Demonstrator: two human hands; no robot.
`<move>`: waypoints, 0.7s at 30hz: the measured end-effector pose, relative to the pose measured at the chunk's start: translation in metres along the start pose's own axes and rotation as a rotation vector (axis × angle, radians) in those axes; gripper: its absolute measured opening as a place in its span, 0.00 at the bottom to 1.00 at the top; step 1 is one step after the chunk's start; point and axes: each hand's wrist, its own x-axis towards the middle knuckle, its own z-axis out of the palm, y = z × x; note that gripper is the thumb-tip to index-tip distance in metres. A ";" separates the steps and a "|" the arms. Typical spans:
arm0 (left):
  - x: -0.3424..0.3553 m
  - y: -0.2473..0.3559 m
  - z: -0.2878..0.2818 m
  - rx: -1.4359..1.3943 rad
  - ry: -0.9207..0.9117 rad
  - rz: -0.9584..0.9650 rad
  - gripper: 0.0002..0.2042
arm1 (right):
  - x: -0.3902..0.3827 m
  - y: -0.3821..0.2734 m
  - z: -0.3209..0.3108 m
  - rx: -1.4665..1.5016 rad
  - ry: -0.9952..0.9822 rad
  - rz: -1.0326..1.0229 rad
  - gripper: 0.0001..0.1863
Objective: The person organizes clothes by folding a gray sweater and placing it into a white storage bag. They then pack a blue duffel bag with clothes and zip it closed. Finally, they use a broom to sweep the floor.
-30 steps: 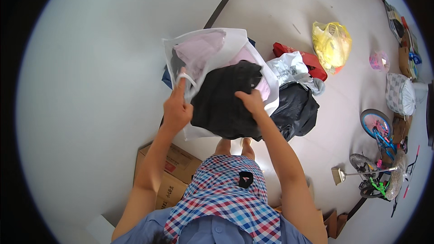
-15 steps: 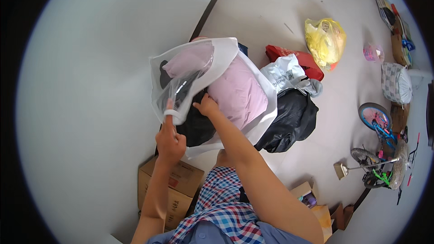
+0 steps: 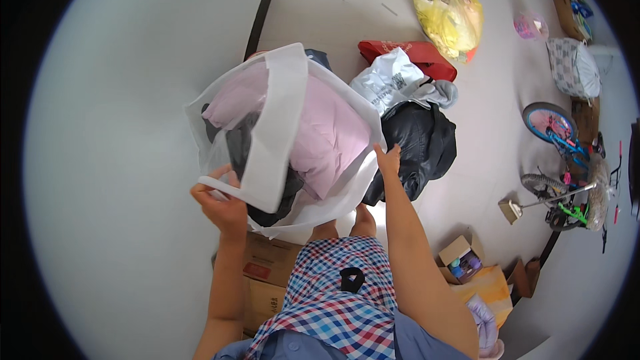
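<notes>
A white bag (image 3: pixel 270 127) with a clear window and handle holds a folded pink padded garment (image 3: pixel 327 137) and dark clothing (image 3: pixel 277 203). My left hand (image 3: pixel 223 203) is closed on the handle at the bag's lower left. My right hand (image 3: pixel 388 159) grips the bag's right rim, its thumb at the edge. Beside that hand lies a bulky black garment (image 3: pixel 420 150), with a silver-white plastic package (image 3: pixel 387 80) and grey fabric (image 3: pixel 440 93) just above it.
A red bag (image 3: pixel 417 57) and yellow plastic bag (image 3: pixel 450 20) lie beyond the pile. Two bicycles (image 3: pixel 553 123), a dustpan (image 3: pixel 512 210) and a patterned bundle (image 3: pixel 573 67) line the right wall. Cardboard boxes (image 3: pixel 260 260) sit beside my legs; an open box (image 3: pixel 453 250) is lower right.
My right hand has left the black clothing inside the bag for the right rim; more pink garment shows. My left hand and the handle have shifted left, the flap folding over.
</notes>
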 end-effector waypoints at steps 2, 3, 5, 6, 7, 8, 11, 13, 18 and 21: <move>0.010 -0.011 -0.001 -0.015 0.038 0.082 0.16 | 0.024 0.009 0.008 -0.141 -0.216 -0.074 0.41; 0.015 -0.008 0.004 -0.051 0.104 0.057 0.17 | 0.033 0.010 0.015 -0.139 -0.183 -0.070 0.36; 0.027 -0.007 0.005 -0.025 0.228 -0.031 0.17 | 0.038 0.004 0.027 -0.141 -0.121 -0.063 0.26; 0.039 -0.002 0.005 -0.116 0.263 -0.160 0.18 | 0.044 0.008 0.030 -0.028 -0.194 -0.053 0.23; 0.054 0.008 0.004 -0.211 0.300 -0.291 0.18 | 0.051 0.011 0.035 0.087 -0.260 -0.051 0.20; 0.064 0.015 0.009 -0.307 0.329 -0.424 0.19 | 0.054 0.017 0.037 0.204 -0.319 -0.049 0.18; 0.084 -0.005 -0.012 -0.343 0.112 -0.376 0.11 | -0.021 -0.052 0.042 0.388 -0.648 -0.059 0.17; 0.102 -0.017 -0.020 -0.222 0.052 -0.085 0.13 | -0.076 -0.093 0.039 0.481 -0.643 -0.085 0.19; 0.146 0.013 -0.061 -0.337 0.167 -0.131 0.16 | -0.171 -0.175 0.016 0.649 -0.649 -0.329 0.17; 0.145 0.041 -0.094 -0.279 0.180 -0.164 0.18 | -0.230 -0.218 -0.027 0.822 -0.683 -0.422 0.18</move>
